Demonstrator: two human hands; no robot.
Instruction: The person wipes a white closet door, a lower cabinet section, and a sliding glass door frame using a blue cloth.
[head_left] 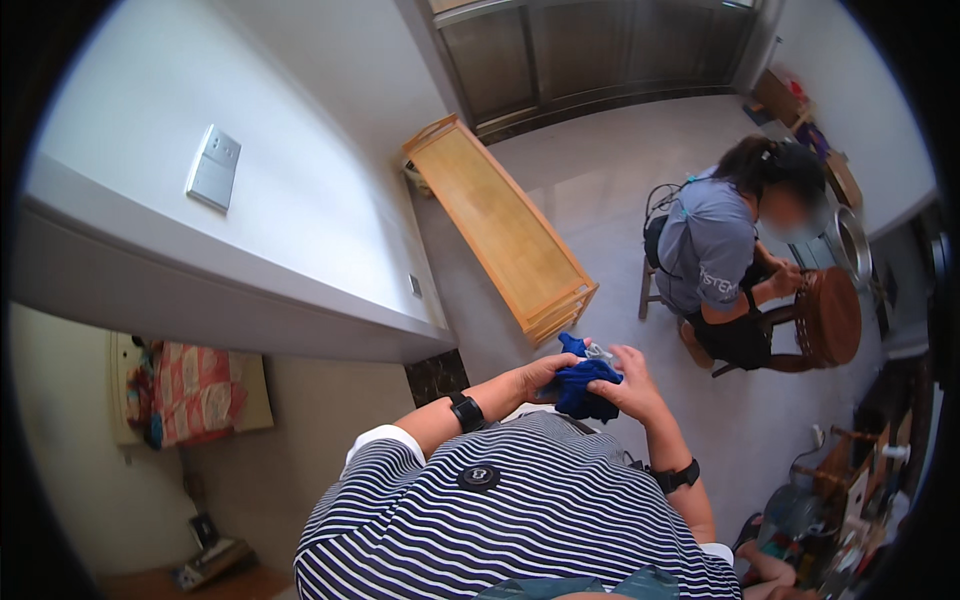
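In front of my striped shirt, both hands hold a crumpled blue cloth. My left hand is closed on its left side. My right hand grips the right side, its thumb pressed on the fabric and its other fingers raised and slightly bent. A small whitish piece shows at the top of the cloth, between my hands; its kind is too small to tell. The cloth's lower part hangs in dark folds. Black bands are on both my wrists.
A long light-wood slatted table stands ahead, beside the white wall. To the right a seated person bends over a round brown wooden stool, hands on it. Clutter fills the lower right. A bed shows through the left doorway.
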